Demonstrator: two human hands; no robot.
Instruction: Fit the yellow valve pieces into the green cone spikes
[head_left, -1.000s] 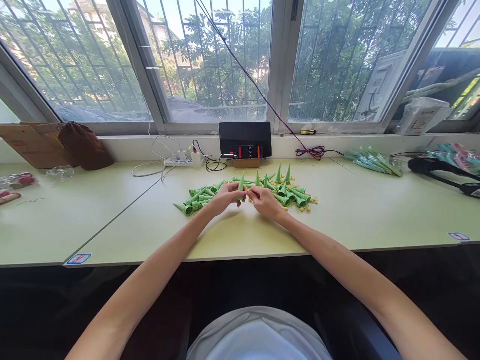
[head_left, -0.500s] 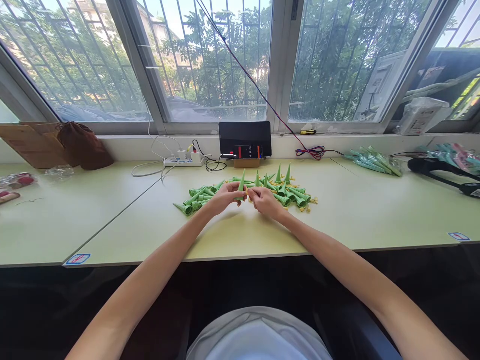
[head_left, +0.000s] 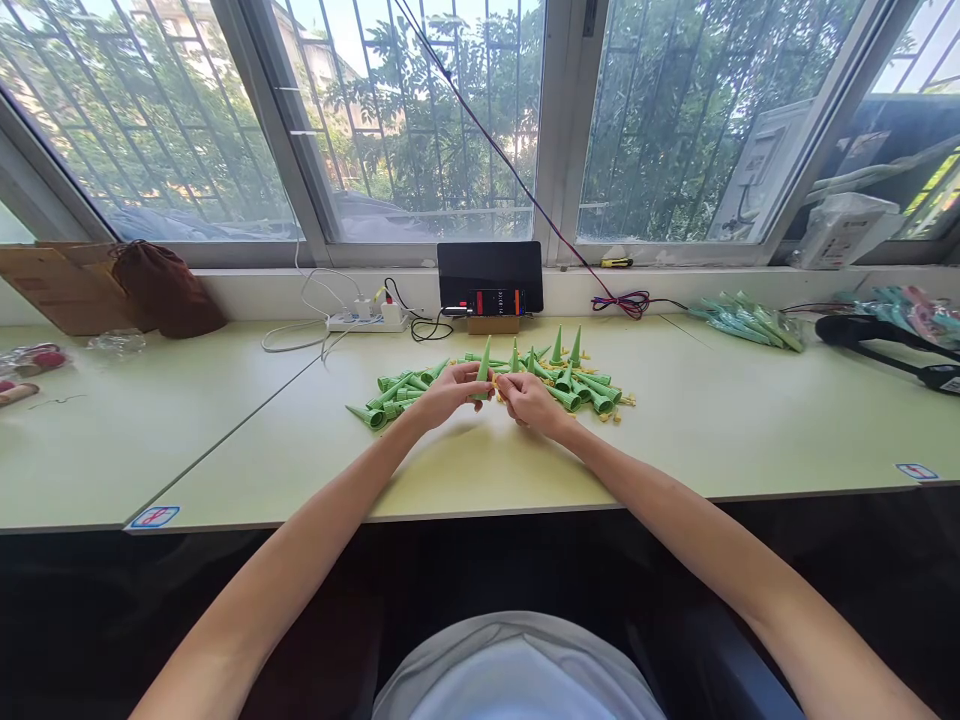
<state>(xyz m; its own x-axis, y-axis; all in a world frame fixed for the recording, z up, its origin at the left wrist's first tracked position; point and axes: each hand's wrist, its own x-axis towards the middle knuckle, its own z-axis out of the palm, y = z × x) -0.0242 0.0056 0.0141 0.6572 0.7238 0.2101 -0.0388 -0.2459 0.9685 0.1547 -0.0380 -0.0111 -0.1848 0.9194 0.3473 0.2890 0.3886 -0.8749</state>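
Note:
My left hand (head_left: 448,392) is closed around a green plastic cone (head_left: 484,362) that points upward. My right hand (head_left: 529,400) is closed beside it, fingertips pinching a small yellow piece (head_left: 496,381) at the cone's base. Both hands meet over the pale green table (head_left: 480,470). A pile of green cones (head_left: 394,394) lies to the left of my hands. More green cones (head_left: 577,384), some upright, lie to the right with small yellow pieces (head_left: 622,403) scattered among them.
A black phone (head_left: 490,275) stands on a wooden stand at the window sill, with a power strip (head_left: 367,321) and cables to its left. A brown pouch (head_left: 166,288) and cardboard sit far left. Bagged green items (head_left: 746,321) and a black tool (head_left: 885,345) lie right.

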